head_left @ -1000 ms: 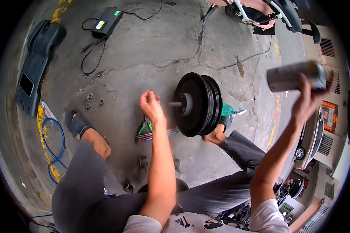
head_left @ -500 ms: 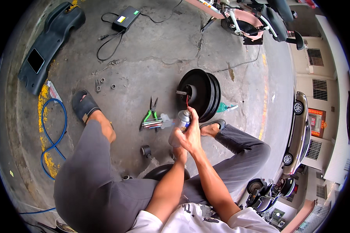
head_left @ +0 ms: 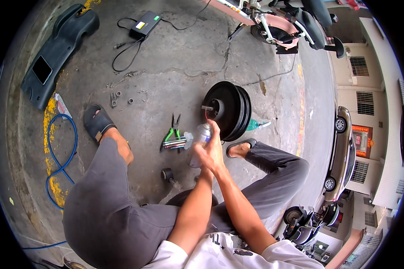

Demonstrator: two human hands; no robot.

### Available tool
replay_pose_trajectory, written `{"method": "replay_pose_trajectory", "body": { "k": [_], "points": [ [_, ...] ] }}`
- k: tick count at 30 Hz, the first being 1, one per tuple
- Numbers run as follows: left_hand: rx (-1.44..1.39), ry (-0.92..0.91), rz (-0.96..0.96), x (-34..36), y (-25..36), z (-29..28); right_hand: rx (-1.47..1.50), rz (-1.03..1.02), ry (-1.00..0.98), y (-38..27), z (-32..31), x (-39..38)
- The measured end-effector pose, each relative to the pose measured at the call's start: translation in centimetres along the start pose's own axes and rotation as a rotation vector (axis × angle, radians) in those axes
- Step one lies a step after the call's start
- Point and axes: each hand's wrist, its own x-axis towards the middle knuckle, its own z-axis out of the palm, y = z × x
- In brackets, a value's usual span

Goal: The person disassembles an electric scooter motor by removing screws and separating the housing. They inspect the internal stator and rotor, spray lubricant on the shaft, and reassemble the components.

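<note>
Gripping spray can (head_left: pixel 203 135), R hand (head_left: pixel 215 150) curled round; L hand (head_left: pixel 205 170) behind (grip hidden, can't tell).

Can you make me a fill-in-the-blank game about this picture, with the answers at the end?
1. The right hand has its grip on a spray can, whose thin straw is coloured ____.
2. The wheel is mostly ____ in colour.
3. In the picture, the pliers lie on the ground to the ____ of the wheel.
4. The looped hose near the yellow paint is ____.

Missing words: red; black; left; blue.
</note>
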Motion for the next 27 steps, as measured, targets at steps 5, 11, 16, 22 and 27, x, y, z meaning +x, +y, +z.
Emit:
{"method": "replay_pose_trajectory", "body": {
  "k": [5,11,16,22,27],
  "points": [
    [-0.01,-0.025,-0.022,-0.9,0.3,0.2,-0.06,-0.07,0.097,1.4,-1.1,-0.1],
    [0.001,-0.015,-0.033,-1.1,0.2,-0.3,0.034,-0.049,0.017,0.8,0.0,-0.2],
    [0.007,-0.035,-0.049,-1.6,0.5,0.0,0.041,-0.043,0.041,0.8,-0.4,-0.4],
    [0.019,-0.019,-0.075,-1.6,0.0,-0.5,0.039,-0.018,0.027,-0.1,0.4,-0.6],
    [0.024,-0.052,-0.105,-2.8,0.1,0.0,0.097,0.076,0.099,1.1,-0.5,0.1]
  ]
}}
